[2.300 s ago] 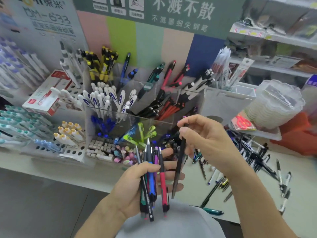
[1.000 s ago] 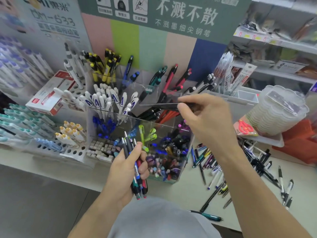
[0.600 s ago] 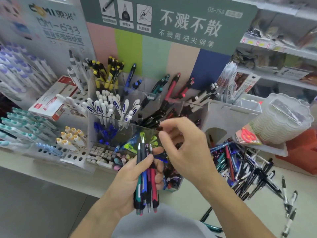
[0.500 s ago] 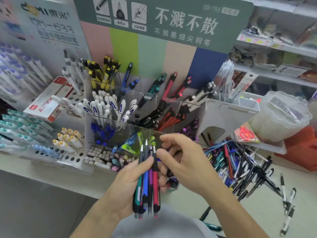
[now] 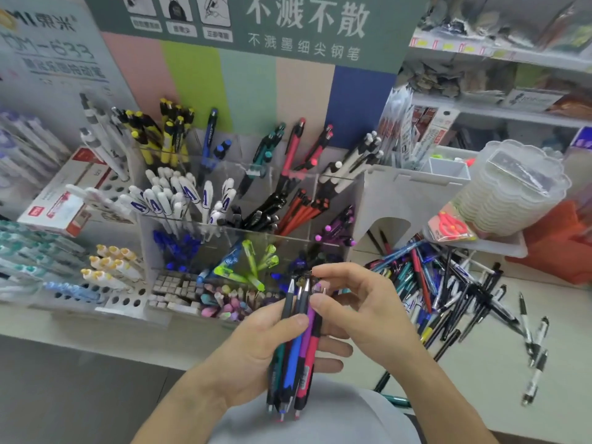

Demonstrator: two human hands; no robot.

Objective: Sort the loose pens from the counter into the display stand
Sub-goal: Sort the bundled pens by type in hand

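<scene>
Four pens (image 5: pixel 296 350) gripped in left hand (image 5: pixel 256 354), right hand (image 5: pixel 362 309) pinching their tops, under sign (image 5: pixel 307 24) reading "不溅不散".

A stationery shop: clear display stand (image 5: pixel 333 184) of sorted pens, printed pen advertisement board (image 5: pixel 256 24), stocked shelves (image 5: pixel 499 52).

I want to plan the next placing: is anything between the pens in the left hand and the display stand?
Nothing visible: bundle of pens in left hand faces display stand directly; right hand only touches their tops.
</scene>
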